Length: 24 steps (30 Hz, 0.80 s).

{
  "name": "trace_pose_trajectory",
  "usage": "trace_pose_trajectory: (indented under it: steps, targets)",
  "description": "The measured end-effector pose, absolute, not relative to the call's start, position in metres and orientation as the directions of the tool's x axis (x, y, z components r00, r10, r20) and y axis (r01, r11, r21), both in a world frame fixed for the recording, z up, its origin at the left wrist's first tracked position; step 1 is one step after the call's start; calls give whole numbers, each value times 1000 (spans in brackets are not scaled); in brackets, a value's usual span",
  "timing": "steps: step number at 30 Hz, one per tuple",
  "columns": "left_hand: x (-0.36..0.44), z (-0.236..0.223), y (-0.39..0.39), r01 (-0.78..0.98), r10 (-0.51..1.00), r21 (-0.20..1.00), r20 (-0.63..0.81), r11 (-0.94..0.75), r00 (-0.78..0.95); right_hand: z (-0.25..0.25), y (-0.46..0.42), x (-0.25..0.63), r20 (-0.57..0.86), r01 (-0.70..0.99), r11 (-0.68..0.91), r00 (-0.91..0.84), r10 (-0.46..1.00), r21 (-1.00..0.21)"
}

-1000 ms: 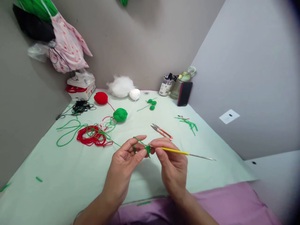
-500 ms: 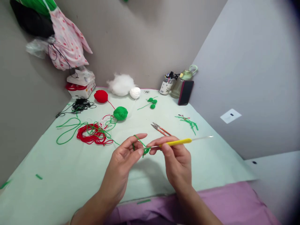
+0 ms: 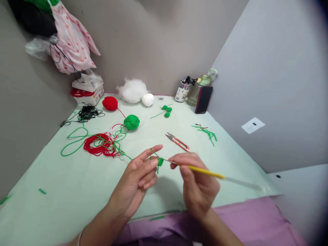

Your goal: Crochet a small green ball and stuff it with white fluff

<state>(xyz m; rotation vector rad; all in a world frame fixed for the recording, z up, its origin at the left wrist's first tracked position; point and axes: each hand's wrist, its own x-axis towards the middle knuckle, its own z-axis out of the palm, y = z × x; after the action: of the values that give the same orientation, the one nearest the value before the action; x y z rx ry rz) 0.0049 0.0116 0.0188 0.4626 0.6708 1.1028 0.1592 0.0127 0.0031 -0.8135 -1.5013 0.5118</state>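
My left hand (image 3: 139, 172) pinches a small green crochet piece (image 3: 160, 162) between thumb and fingers. Green yarn (image 3: 155, 152) runs over its raised index finger and leads back toward the loose strands on the table. My right hand (image 3: 198, 181) grips a crochet hook with a yellow handle (image 3: 202, 170). The metal tip of the hook reaches the green piece, though how it sits in the loop is too small to tell. Its other end points out to the right, blurred. Just beyond my hands lie orange thread snips (image 3: 179, 141).
On the table (image 3: 102, 191) are a green yarn ball (image 3: 132, 122), a red ball (image 3: 110, 103), a white ball (image 3: 148, 100), tangled red yarn (image 3: 96, 145), stuffing (image 3: 133, 91), small green pieces (image 3: 167, 110) and green scraps (image 3: 208, 133). A phone (image 3: 204, 99) leans against a bottle (image 3: 194, 94).
My right hand has shifted slightly right and turned the hook, so its back end now points lower. The left hand's lower fingers have uncurled a little, and the snips show more fully.
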Motion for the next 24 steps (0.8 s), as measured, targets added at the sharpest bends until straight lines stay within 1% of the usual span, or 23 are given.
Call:
trace_pose_trajectory:
  steps: [1,2,3,5,8,10,11,13,14,15,16,17,19,20,22,24]
  targets:
    - [5,19,12,-662,926,648,-253,376,279,4,15,158,603,65,600,78,794,-798]
    - [5,19,12,-660,933,660,-241,360,269,5,17,157,551,-35,555,89,830,-831]
    - [6,19,12,-650,939,678,-227,344,260,6,20,156,515,-98,521,76,854,-848]
    - [8,18,10,-619,949,721,-202,310,241,7,22,154,502,-124,501,29,864,-856]
    - [12,16,9,-578,968,777,-179,250,178,7,21,153,549,-36,549,11,836,-835]
    - [14,15,8,-571,973,788,-181,230,142,3,19,154,605,87,604,-18,796,-792]
    - [14,14,8,-580,973,781,-187,233,138,0,17,155,654,178,651,-52,755,-738]
    - [14,13,8,-620,962,735,-214,274,171,-6,16,158,767,355,758,-150,624,-547]
    - [13,13,9,-646,952,700,-228,305,204,-9,16,159,803,411,789,-189,565,-458]
    - [12,13,10,-666,939,662,-244,344,242,-10,16,160,819,435,798,-201,537,-417]
    - [11,13,12,-681,926,627,-258,377,276,-10,16,161,819,426,794,-181,545,-434]
    - [10,14,13,-692,918,602,-264,397,297,-8,17,162,796,388,770,-133,590,-506]
    - [7,14,16,-703,920,593,-262,392,292,-4,19,163,689,227,670,9,725,-707]
    - [7,14,16,-702,927,606,-256,375,274,-2,20,164,623,121,613,77,778,-781]
    - [7,14,16,-683,942,648,-230,336,245,2,22,163,501,-76,513,134,855,-855]
    - [9,13,15,-640,950,703,-204,311,237,3,23,162,438,-177,445,77,896,-878]
